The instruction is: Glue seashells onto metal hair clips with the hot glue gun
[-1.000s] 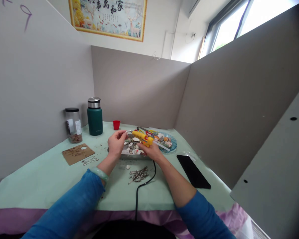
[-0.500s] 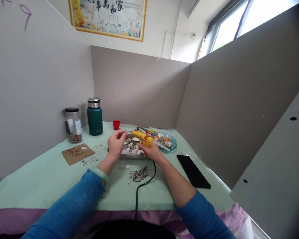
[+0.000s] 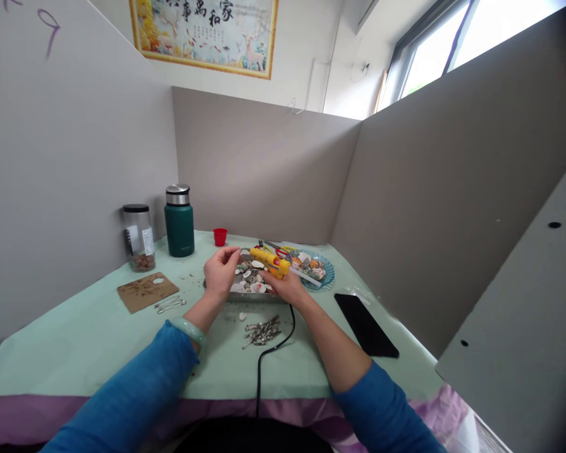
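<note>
My right hand (image 3: 287,288) is wrapped round a yellow hot glue gun (image 3: 270,262), its nozzle pointing left and a clear glue stick (image 3: 305,277) jutting from its back end. My left hand (image 3: 221,270) is pinched in front of the nozzle; whatever lies between the fingertips is too small to name. Both hands are above a metal tray (image 3: 249,297) holding shells and pebbles (image 3: 256,287). A black cord (image 3: 260,365) runs from below the right hand to the table's front edge. Metal pins or clasps (image 3: 263,331) lie piled before the tray, near one white shell (image 3: 242,316).
A blue plate (image 3: 331,277) of shells and pliers (image 3: 279,249) sit behind the tray. On the left are a brown board (image 3: 141,296), safety pins (image 3: 170,304), a clear jar (image 3: 139,239), a green flask (image 3: 179,226) and a red cup (image 3: 220,237). A black phone-like slab (image 3: 365,324) lies right.
The glue gun's nozzle end has drawn very slightly away from the left fingertips. Otherwise both hands and the table things stay in place.
</note>
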Tool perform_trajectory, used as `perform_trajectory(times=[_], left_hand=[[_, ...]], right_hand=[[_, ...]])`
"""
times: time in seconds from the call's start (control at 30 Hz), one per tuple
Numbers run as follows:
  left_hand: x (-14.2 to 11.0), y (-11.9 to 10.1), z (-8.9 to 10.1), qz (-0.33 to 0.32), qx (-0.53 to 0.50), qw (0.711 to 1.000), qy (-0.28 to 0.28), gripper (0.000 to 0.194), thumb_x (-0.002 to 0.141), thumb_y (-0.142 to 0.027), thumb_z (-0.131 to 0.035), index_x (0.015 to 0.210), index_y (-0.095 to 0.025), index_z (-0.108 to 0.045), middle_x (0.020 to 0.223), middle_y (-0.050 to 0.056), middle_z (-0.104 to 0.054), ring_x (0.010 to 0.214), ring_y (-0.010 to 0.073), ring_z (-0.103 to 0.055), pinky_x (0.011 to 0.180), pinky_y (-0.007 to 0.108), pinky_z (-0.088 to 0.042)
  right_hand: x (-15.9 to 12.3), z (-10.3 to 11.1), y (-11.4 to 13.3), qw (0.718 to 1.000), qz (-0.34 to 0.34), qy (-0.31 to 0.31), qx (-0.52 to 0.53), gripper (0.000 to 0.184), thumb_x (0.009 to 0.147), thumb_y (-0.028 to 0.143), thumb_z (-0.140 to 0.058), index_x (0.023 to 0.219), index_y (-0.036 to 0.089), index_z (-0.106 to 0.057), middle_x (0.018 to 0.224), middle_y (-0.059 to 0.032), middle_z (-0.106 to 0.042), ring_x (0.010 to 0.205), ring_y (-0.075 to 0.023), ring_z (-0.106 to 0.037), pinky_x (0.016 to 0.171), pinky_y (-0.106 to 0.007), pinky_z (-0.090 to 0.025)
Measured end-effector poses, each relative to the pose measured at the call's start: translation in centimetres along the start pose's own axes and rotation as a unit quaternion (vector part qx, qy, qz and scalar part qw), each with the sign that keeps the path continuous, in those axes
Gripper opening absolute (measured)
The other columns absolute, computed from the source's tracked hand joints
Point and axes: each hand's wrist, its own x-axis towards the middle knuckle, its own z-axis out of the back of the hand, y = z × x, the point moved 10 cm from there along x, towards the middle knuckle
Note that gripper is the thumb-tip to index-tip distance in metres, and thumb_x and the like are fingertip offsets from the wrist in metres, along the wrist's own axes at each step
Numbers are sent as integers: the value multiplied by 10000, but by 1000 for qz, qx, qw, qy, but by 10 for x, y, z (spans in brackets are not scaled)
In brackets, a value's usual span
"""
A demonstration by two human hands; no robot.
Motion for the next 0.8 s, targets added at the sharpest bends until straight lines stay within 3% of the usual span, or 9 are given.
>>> perform_trajectory(times=[0.8], left_hand=[[1,0,1,-5,-2,1000,-1,322,686,-410,-696,878,-153,-690,768,57,-686,723,184,-647,741,314,-510]], right_hand=[[2,1,-3,1000,16,-4,-11,340,761,497,-593,716,160,-605,551,12,-510,547,-118,-453,533,-231,-391]])
